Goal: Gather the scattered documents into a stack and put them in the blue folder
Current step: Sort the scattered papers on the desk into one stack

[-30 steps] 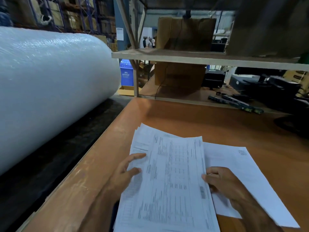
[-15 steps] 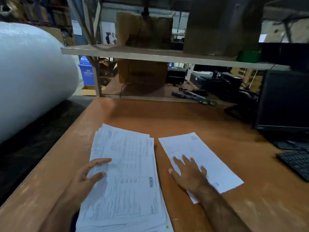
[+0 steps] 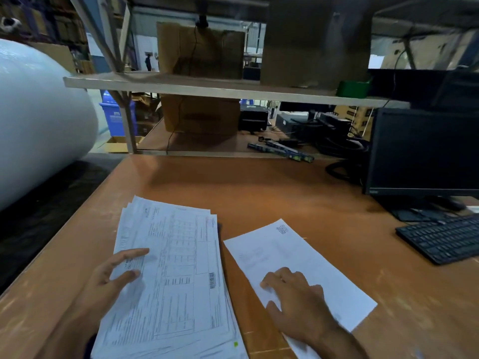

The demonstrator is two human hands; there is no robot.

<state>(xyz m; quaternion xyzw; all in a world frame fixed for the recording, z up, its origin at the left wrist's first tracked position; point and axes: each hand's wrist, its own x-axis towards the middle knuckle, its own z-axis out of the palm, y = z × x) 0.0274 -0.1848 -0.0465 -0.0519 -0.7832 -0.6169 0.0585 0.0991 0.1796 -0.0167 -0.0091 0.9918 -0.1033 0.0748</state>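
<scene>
A stack of printed documents (image 3: 176,275) lies on the orange table (image 3: 272,193) in front of me, its sheets slightly fanned at the top. My left hand (image 3: 114,278) rests flat on the stack's left side, fingers straight. To the right, apart from the stack, lies a single white sheet (image 3: 305,260), turned at an angle. My right hand (image 3: 295,304) presses on that sheet's near part with bent fingertips. A dark blue edge, perhaps the folder (image 3: 219,226), peeks out under the stack's right edge.
A black monitor (image 3: 425,151) and keyboard (image 3: 443,237) stand at the right. A shelf (image 3: 207,86) with cardboard boxes (image 3: 199,50) runs across the back. A huge white wrapped roll (image 3: 39,120) fills the left side beyond the table edge.
My right hand left the stack's right edge and moved onto the single sheet, which now lies apart from the stack. The view swung right, showing the monitor and keyboard.
</scene>
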